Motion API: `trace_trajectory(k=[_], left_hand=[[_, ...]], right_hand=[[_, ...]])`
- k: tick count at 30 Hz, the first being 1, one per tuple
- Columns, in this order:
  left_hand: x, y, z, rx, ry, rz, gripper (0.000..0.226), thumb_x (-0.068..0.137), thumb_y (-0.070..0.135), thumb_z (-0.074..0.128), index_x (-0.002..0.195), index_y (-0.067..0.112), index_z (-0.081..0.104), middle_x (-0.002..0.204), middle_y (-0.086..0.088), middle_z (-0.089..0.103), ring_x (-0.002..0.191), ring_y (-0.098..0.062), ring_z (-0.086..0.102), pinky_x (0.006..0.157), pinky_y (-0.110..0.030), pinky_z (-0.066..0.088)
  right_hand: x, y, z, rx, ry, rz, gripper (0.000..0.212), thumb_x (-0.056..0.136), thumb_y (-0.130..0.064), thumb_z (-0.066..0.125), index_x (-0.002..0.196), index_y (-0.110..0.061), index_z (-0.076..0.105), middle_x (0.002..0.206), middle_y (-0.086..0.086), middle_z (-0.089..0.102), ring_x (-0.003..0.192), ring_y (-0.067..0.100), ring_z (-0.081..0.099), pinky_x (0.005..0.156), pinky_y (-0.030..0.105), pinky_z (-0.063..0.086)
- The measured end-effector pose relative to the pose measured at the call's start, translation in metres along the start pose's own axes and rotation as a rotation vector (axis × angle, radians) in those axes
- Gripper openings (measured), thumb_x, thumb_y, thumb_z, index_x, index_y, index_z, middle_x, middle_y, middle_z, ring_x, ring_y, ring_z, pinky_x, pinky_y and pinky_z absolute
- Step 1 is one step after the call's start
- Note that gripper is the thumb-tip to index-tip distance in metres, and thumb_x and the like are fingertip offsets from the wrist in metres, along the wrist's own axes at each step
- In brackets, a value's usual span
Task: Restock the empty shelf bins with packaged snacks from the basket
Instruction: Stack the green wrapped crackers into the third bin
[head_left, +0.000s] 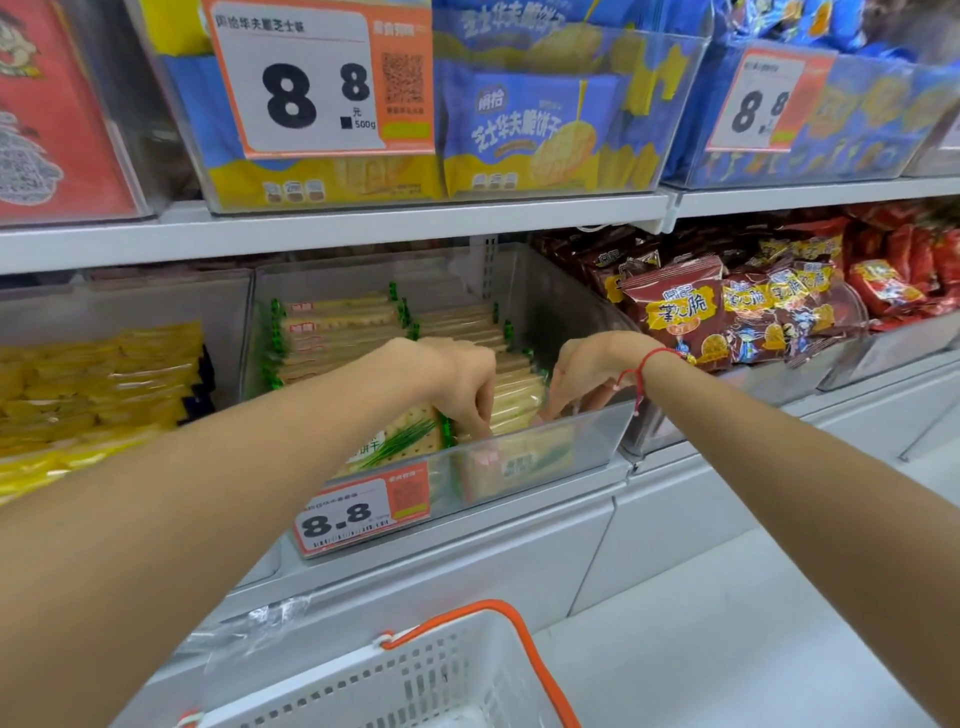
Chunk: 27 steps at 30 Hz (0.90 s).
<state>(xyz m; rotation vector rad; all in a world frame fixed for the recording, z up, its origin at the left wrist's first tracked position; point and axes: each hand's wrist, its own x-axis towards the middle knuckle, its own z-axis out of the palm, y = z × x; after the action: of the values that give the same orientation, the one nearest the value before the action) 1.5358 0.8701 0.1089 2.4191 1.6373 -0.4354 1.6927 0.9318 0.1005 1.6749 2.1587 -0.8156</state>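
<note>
A clear plastic shelf bin (582, 441) on the lower shelf holds rows of pale cracker packets with green edges (337, 325). Both my hands reach into its front part. My left hand (462, 382) points its fingers down between the packets, touching a packet with a green chive print (400, 441). My right hand (587, 371) has its fingers tucked down behind the bin's front wall on the standing packets (517, 397); its fingertips are hidden. A white basket with an orange handle (415, 675) sits below, at the bottom of the view.
A bin of yellow packets (98, 384) stands to the left, a bin of red-brown snack bags (727, 312) to the right. Above, bins hold blue and yellow biscuit bags (530, 130) behind price tags. An 8.8 price tag (358, 512) hangs on the bin front.
</note>
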Motion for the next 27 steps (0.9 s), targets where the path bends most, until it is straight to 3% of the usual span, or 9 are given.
trace_trajectory(k=[5,7,9,12,14,16,21,25,27], left_hand=[[-0.004,0.004,0.0,0.101,0.071,-0.021,0.027,0.081,0.05,0.068,0.098,0.029,0.071,0.093,0.012,0.067,0.084,-0.011,0.058,0.06,-0.025,0.042],[-0.003,0.007,-0.001,0.162,0.072,-0.047,0.045,0.08,0.054,0.068,0.114,0.026,0.061,0.104,0.007,0.058,0.093,-0.015,0.052,0.065,-0.027,0.04],[0.001,0.01,-0.002,0.231,0.01,-0.107,0.066,0.083,0.055,0.064,0.135,0.019,0.044,0.125,-0.002,0.049,0.112,-0.022,0.048,0.081,-0.032,0.041],[0.007,0.013,0.0,0.269,-0.175,-0.209,0.069,0.094,0.056,0.046,0.146,0.013,0.033,0.14,-0.006,0.045,0.124,-0.027,0.047,0.093,-0.036,0.041],[0.007,0.013,-0.001,0.275,-0.224,-0.237,0.074,0.092,0.062,0.038,0.15,0.015,0.028,0.145,-0.006,0.042,0.128,-0.028,0.044,0.096,-0.037,0.041],[0.008,0.011,-0.004,0.301,-0.247,-0.236,0.079,0.09,0.066,0.038,0.151,0.017,0.026,0.147,-0.006,0.04,0.129,-0.029,0.044,0.098,-0.039,0.041],[-0.004,0.007,-0.009,0.277,-0.176,-0.212,0.083,0.084,0.073,0.042,0.145,0.017,0.037,0.135,-0.004,0.052,0.119,-0.026,0.051,0.089,-0.036,0.045],[-0.036,0.001,-0.006,0.224,0.225,-0.102,0.052,0.094,0.057,0.044,0.129,0.021,0.056,0.123,-0.003,0.06,0.121,-0.025,0.049,0.107,-0.043,0.029],[-0.059,-0.002,-0.002,0.163,0.425,-0.056,0.036,0.096,0.041,0.051,0.127,0.026,0.059,0.126,0.0,0.061,0.122,-0.023,0.048,0.104,-0.041,0.03]], right_hand=[[0.003,0.003,0.009,0.007,0.114,-0.008,0.059,0.07,-0.037,0.082,0.114,-0.002,0.063,0.103,0.01,0.068,0.097,0.027,0.066,0.089,0.04,0.055],[-0.003,-0.003,0.005,-0.02,0.165,-0.034,0.064,0.072,-0.032,0.082,0.121,-0.003,0.054,0.105,0.009,0.062,0.099,0.028,0.063,0.088,0.04,0.056],[-0.005,-0.011,0.0,-0.025,0.237,-0.096,0.075,0.076,-0.031,0.079,0.136,-0.009,0.04,0.126,0.011,0.048,0.113,0.029,0.054,0.091,0.039,0.053],[0.004,-0.021,0.009,-0.236,0.109,-0.138,0.075,0.094,-0.039,0.054,0.153,-0.024,0.009,0.158,0.011,0.009,0.143,0.033,0.019,0.114,0.046,0.027],[0.015,-0.018,0.022,-0.277,0.001,-0.109,0.068,0.099,-0.038,0.042,0.152,-0.032,0.0,0.161,0.003,-0.005,0.147,0.03,0.004,0.117,0.048,0.013],[0.02,-0.014,0.025,-0.231,-0.021,-0.11,0.067,0.1,-0.037,0.041,0.152,-0.035,-0.001,0.16,0.0,-0.009,0.147,0.028,0.002,0.118,0.048,0.01],[0.006,-0.013,0.024,0.047,0.117,-0.203,0.058,0.096,-0.01,0.042,0.15,-0.025,0.025,0.157,0.005,0.022,0.143,0.026,0.023,0.117,0.04,0.022],[-0.024,-0.011,0.035,0.127,0.342,-0.267,0.045,0.094,-0.002,0.044,0.134,-0.017,0.054,0.143,0.006,0.048,0.132,0.023,0.043,0.101,0.023,0.033],[-0.042,-0.014,0.042,0.167,0.467,-0.292,0.036,0.093,-0.004,0.049,0.123,-0.016,0.063,0.135,0.006,0.056,0.123,0.022,0.051,0.099,0.025,0.038]])
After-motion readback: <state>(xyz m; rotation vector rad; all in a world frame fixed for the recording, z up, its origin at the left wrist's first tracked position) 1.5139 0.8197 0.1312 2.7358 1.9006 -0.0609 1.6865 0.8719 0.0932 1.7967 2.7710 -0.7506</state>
